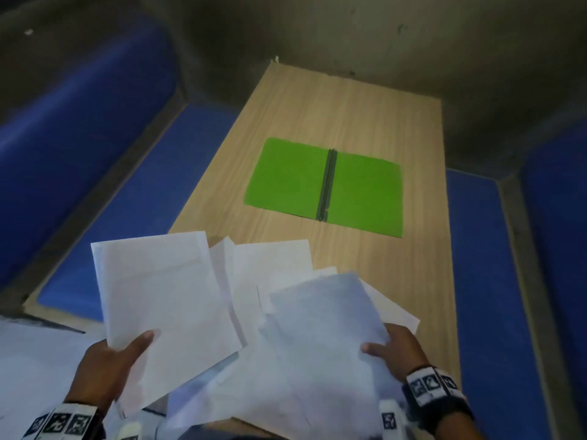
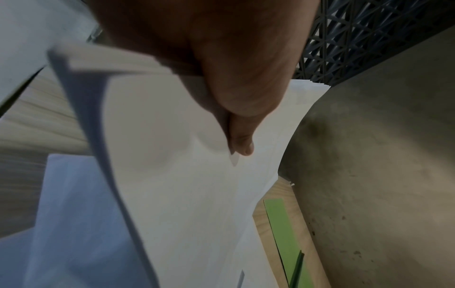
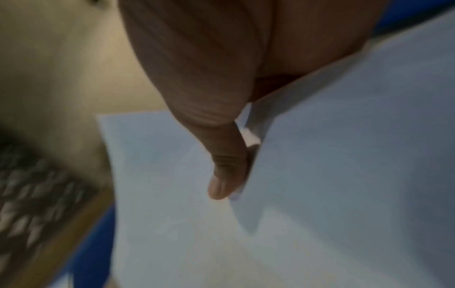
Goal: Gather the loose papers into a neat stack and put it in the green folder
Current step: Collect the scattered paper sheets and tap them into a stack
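The green folder (image 1: 324, 187) lies open and flat in the middle of the wooden table (image 1: 365, 115), its dark spine running down the centre. A sliver of the green folder (image 2: 283, 230) shows in the left wrist view. My left hand (image 1: 117, 357) pinches a white sheaf of papers (image 1: 165, 296) by its near corner, thumb on top, and the same papers (image 2: 184, 185) fill the left wrist view. My right hand (image 1: 394, 347) pinches another white sheet (image 1: 324, 319) at its right edge. Several loose white papers (image 1: 270, 265) lie fanned beneath, at the table's near end.
Blue padded benches (image 1: 111, 185) run along both sides of the table, the right one (image 1: 495, 281) close to its edge. A grey concrete wall (image 1: 413, 42) stands behind the table's far end. Bare wood surrounds the folder.
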